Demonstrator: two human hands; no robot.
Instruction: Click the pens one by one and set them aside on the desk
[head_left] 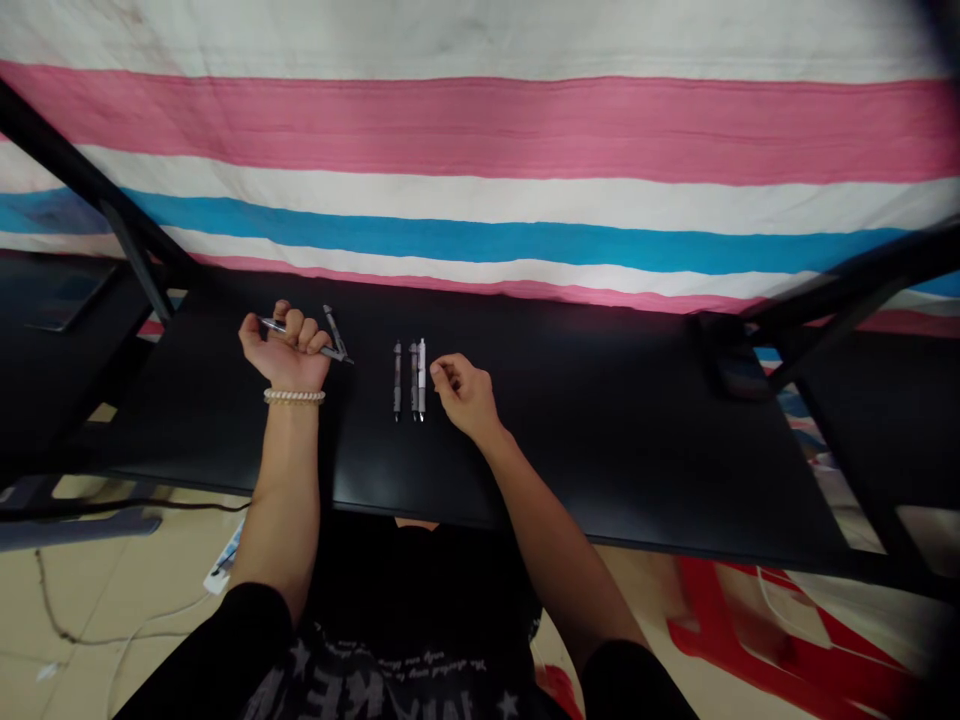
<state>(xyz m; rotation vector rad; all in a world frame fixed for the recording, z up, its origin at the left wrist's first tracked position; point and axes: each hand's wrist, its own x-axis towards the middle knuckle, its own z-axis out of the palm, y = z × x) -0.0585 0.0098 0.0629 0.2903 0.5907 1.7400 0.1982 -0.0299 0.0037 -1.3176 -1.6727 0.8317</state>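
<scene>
My left hand [287, 345] is turned palm up with its fingers curled around a pen [271, 325]. The pen's silvery end sticks out by the thumb, and its grey end shows past the little finger. Another dark pen [334, 328] lies at a slant on the table just beside that hand. Toward the middle, a dark pen [397, 380] lies lengthwise, with a second dark pen [414, 382] and a white pen [422, 365] side by side to its right. Right of the white pen, my right hand [466, 392] rests with fingers curled in, holding nothing that shows.
Everything lies on a black table [600, 430], with black metal frame bars at both sides. A striped cloth [480, 130] hangs behind it. A dark flat object [731, 355] sits at the right end. Below are a red stool [750, 640] and a power strip [225, 560] with cables.
</scene>
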